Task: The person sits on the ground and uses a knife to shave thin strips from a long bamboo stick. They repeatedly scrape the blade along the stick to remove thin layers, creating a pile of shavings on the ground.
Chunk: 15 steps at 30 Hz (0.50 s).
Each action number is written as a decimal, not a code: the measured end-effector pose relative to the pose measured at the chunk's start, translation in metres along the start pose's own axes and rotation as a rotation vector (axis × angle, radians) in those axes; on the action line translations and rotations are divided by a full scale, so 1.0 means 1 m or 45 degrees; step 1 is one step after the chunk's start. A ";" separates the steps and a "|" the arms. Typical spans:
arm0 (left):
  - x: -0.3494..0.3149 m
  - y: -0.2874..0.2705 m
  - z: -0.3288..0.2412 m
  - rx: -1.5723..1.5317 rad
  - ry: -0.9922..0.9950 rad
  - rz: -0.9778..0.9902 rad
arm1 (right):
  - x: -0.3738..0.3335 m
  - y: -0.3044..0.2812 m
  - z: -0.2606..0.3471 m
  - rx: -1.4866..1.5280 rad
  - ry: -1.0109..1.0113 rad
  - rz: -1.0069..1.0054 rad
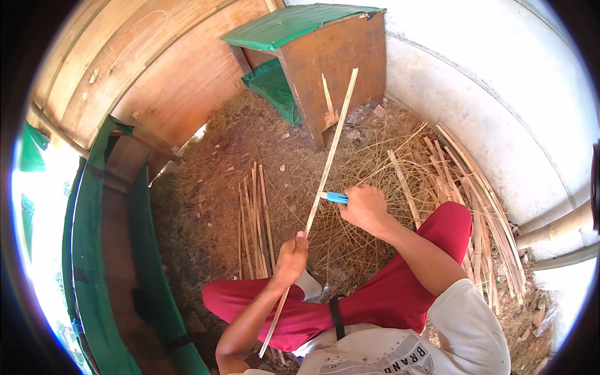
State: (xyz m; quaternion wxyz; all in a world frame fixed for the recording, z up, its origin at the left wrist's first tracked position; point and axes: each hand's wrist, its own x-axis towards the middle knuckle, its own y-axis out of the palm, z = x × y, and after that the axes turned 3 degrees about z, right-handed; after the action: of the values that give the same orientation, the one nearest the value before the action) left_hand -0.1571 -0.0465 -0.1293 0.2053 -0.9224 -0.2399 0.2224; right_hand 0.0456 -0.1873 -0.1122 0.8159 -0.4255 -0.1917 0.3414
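Observation:
A long, thin bamboo strip (335,144) slants up and away in front of me, its lower end passing beside my left forearm. My left hand (292,257) is closed round the strip's lower part, above my bent leg. In my right hand (365,207) I grip a blue utility knife (337,197). Its blade meets the strip's right edge about midway along; whether it has cut in cannot be made out.
Pale curly shavings (350,250) cover the ground between my legs. Split bamboo strips (253,219) lie to the left, and a larger bundle of bamboo slats (481,206) lies at the right by the white wall (487,81). A green-topped wooden cabinet (337,56) stands ahead.

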 end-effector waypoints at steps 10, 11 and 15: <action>0.004 0.019 0.003 -0.348 -0.334 0.251 | -0.007 0.020 0.002 -0.200 0.018 0.179; 0.004 0.023 0.011 -0.273 -0.270 0.196 | -0.005 0.022 0.006 -0.206 0.047 0.207; 0.013 0.024 0.015 0.110 -0.149 0.200 | 0.009 0.031 0.000 -0.234 0.122 0.230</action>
State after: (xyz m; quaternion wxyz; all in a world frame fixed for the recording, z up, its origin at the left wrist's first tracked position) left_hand -0.1467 -0.0548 -0.1574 0.2124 -0.9141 -0.1686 0.3014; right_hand 0.0395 -0.1678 -0.1374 0.7475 -0.5298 -0.1440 0.3738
